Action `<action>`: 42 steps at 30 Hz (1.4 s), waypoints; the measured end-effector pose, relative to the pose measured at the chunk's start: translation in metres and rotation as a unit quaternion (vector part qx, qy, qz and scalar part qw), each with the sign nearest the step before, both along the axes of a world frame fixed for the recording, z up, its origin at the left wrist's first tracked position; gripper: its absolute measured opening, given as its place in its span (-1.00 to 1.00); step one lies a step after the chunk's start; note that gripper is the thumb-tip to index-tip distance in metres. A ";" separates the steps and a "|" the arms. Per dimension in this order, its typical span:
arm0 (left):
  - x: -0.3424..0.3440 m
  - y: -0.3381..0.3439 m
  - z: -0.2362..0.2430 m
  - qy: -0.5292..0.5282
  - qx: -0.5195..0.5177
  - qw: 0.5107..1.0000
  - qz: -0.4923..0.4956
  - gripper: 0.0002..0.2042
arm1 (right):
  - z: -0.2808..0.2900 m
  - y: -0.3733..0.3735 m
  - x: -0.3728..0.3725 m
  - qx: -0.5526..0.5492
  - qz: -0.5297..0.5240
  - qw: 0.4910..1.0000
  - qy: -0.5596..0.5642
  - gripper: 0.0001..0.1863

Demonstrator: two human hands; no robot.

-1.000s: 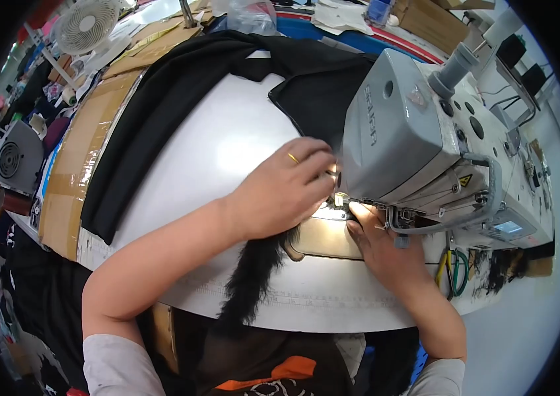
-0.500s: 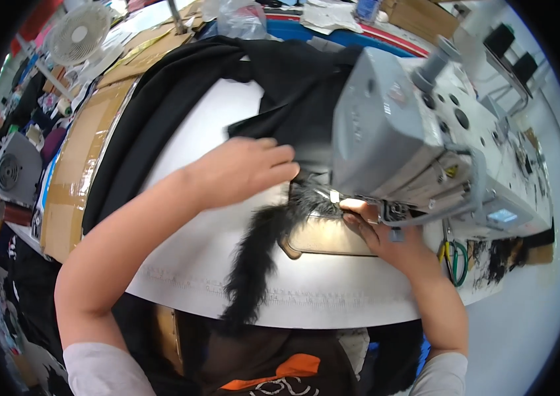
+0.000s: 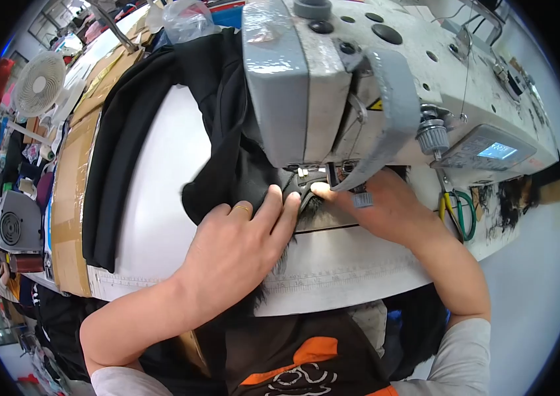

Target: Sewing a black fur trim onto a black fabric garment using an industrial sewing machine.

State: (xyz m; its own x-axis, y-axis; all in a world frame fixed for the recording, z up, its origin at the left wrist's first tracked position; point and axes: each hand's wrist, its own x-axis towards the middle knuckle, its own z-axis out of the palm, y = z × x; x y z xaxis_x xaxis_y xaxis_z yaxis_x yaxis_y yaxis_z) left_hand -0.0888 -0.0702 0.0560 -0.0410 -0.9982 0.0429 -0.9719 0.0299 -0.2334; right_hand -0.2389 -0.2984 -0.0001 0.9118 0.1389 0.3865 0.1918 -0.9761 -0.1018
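Observation:
A sewing machine (image 3: 283,99) stands over the black fabric (image 3: 244,162), its needle area lit from below the head. My left hand (image 3: 237,244), a ring on one finger, lies with outstretched fingers on the fabric, just left of the needle area. From the right, my right hand (image 3: 389,208) reaches under the machine's front guard and pinches the fabric's edge, its foremost fingertip close to the presser foot. Black fur trim (image 3: 316,214) shows between my hands beneath the fabric; more of it is hidden under my left hand.
Green- and yellow-handled scissors (image 3: 455,208) lie right of the machine. Cardboard (image 3: 72,211) borders the white table (image 3: 141,198) on the left. A white fan (image 3: 39,82) and a grey fan unit (image 3: 16,221) stand farther left. Black lint is scattered at the right.
My left hand has come down onto the fabric near the needle. The fabric now covers much of the fur trim. My view has shifted, bringing the machine closer.

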 end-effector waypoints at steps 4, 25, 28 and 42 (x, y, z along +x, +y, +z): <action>0.001 -0.001 -0.003 0.022 -0.021 0.999 -0.028 -0.55 | -0.002 -0.003 0.004 0.009 0.006 0.998 0.055 -0.90; 0.032 -0.013 -0.048 0.083 -0.133 0.988 0.005 -0.70 | 0.004 -0.022 -0.012 0.007 -0.045 0.999 0.019 -0.86; 0.034 -0.020 -0.048 0.062 -0.116 0.991 0.007 -0.76 | 0.004 -0.026 -0.014 0.032 -0.062 0.997 0.041 -0.87; 0.035 -0.027 -0.043 -0.056 -0.021 0.998 0.005 -0.88 | -0.019 -0.033 -0.031 -0.087 -0.132 0.978 0.133 -0.44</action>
State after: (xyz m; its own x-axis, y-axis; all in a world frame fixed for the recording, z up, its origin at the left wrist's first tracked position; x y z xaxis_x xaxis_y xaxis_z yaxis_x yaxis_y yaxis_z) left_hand -0.0535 -0.0970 0.0135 -0.0379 -0.9960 0.0807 -0.9399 0.0081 -0.3414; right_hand -0.2700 -0.3309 -0.0188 0.9900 -0.0724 0.1214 -0.0800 -0.9950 0.0592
